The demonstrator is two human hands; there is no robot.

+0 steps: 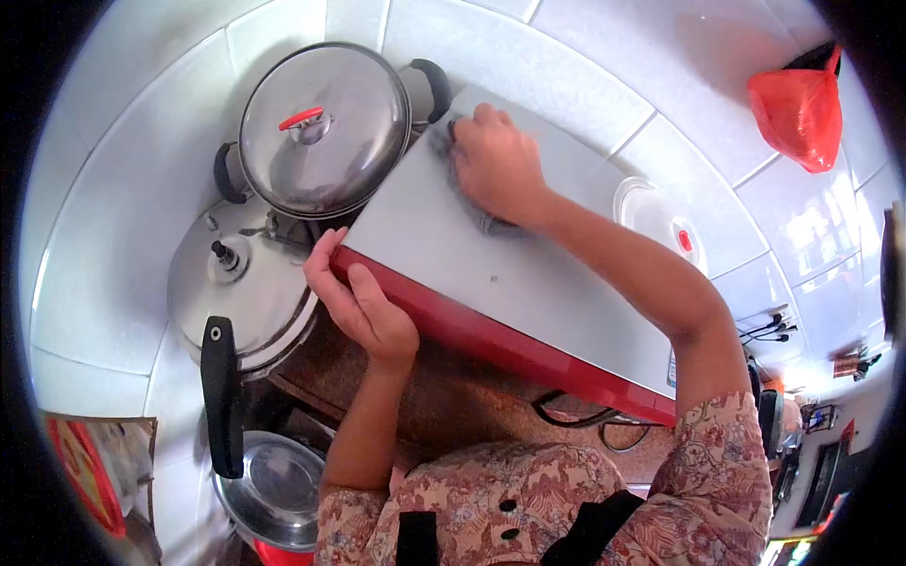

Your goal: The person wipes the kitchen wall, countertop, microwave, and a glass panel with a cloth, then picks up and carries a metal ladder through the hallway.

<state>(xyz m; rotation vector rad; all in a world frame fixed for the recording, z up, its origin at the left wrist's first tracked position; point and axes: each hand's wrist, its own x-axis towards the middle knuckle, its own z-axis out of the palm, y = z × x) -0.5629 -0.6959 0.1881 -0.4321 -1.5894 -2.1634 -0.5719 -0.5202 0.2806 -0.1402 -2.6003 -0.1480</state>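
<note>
A box-shaped appliance [425,222] with a pale grey top and a dark red front stands at an angle in front of me. My right hand [498,162] presses a crumpled dark grey cloth [495,224] onto its top, towards the back left, with the fingers bunched over it. At the near left corner, my left hand [363,307] grips the appliance, fingers round the edge and thumb on the red front. A small dark mark [494,278] shows on the top surface.
Left of the appliance stand a lidded steel pot [326,132] and a pressure cooker [212,274] with a long black handle. Below them is a steel bowl [269,491]. A round white lid [651,212] lies behind the appliance. A red bag [802,118] hangs on the tiled wall.
</note>
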